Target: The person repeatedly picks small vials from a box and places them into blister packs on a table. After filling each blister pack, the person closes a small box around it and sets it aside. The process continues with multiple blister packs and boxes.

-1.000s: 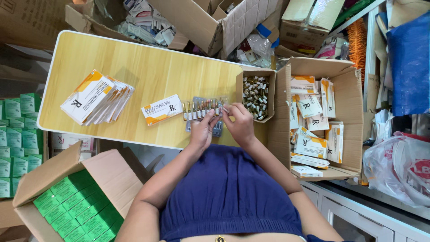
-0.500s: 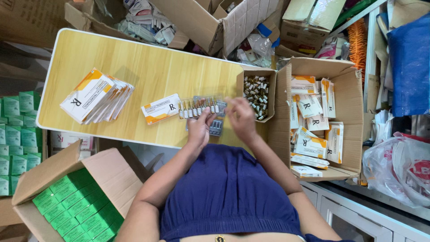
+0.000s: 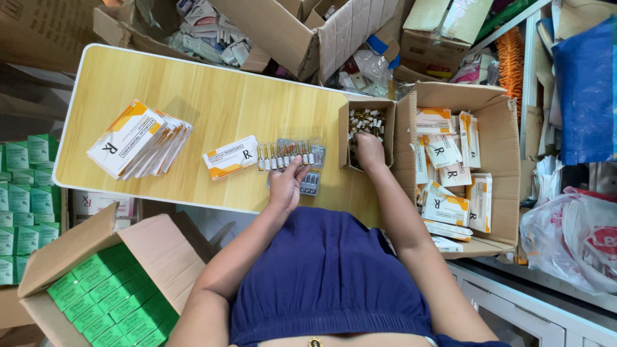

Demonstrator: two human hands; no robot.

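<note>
Two hands work at once. Fingers of the left hand (image 3: 287, 185) lie loosely curled on the clear tray of ampoules (image 3: 290, 154), steadying it on the wooden table (image 3: 212, 96); the right hand (image 3: 370, 149) dips into the small carton of loose ampoules (image 3: 366, 122), fingers bent (whether they have hold of one I cannot tell). By my judgement the tray looks nearly filled. One white-and-orange box (image 3: 230, 157) lies just beside it, a stack of flat boxes (image 3: 138, 138) farther left, still unfilled.

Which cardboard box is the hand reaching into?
The small open box of little vials at the table's edge; the right hand reaches into it, unlike the bigger carton of white-and-orange packs.
</note>
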